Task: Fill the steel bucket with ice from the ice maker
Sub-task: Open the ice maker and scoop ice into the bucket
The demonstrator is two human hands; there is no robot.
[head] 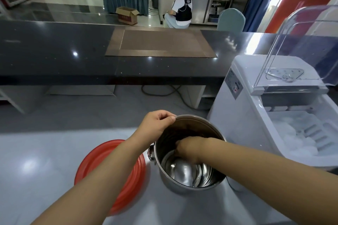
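Observation:
The steel bucket (190,179) stands on the grey counter in front of me, tilted a little toward me. My left hand (157,122) grips its far left rim, thumb on the edge. My right hand (188,149) reaches down inside the bucket, fingers pointing at the shiny bottom; what it holds is hidden. The white ice maker (274,115) stands to the right with its clear lid (307,45) raised, and ice (292,133) fills its open bin.
A red round lid (113,170) lies on the counter left of the bucket. Beyond is a dark raised counter (54,56) with a brown mat (161,43). A person crouches on the floor far behind, near a cardboard box (127,15).

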